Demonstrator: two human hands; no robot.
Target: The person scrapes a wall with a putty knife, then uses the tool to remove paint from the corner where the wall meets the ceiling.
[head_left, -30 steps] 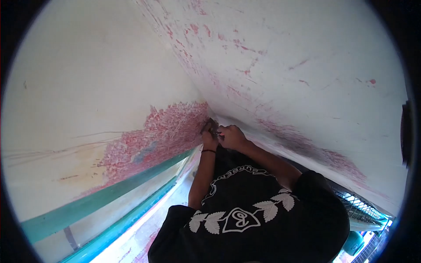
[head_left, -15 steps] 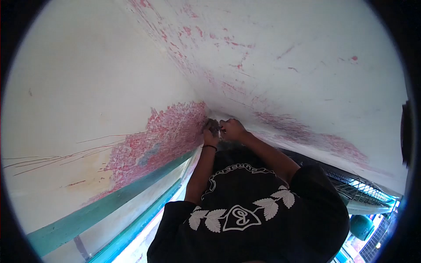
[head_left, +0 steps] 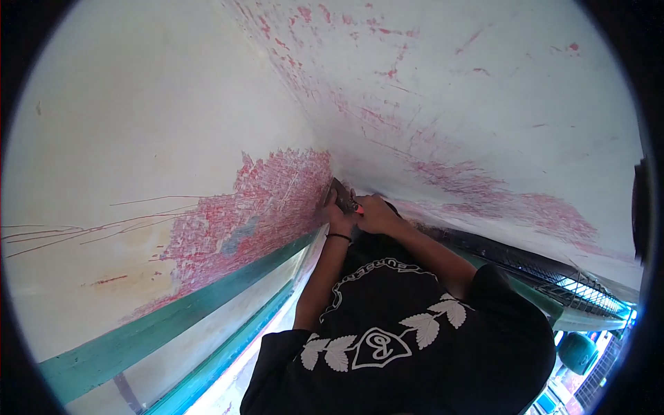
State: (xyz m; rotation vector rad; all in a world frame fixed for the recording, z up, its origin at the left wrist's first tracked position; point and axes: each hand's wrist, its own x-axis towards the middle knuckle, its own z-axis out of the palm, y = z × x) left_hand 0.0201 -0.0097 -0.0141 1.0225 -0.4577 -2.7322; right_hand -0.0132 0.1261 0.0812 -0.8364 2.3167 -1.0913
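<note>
A scraper (head_left: 342, 194) with a dark flat blade and a bit of red-orange handle showing is between my hands, close to the corner where two walls meet. My right hand (head_left: 378, 216) is closed around the handle end. Beside it, my left hand (head_left: 338, 221), with a dark band at the wrist, grips near the blade, its fingers partly hidden. The blade's tip overlaps the edge of a scratched red patch (head_left: 270, 200) on the left wall, where the pale coat is scraped off.
The right wall (head_left: 443, 104) carries red scratches and another scraped patch (head_left: 498, 197). A green beam (head_left: 173, 315) runs along the foot of the left wall. At lower right are a dark wire rack (head_left: 574, 287) and a green rounded object (head_left: 577, 351).
Both hands have shifted slightly right and lower in view, and the scraper's blade and red-orange handle now show clearly. The view has tilted a little.
</note>
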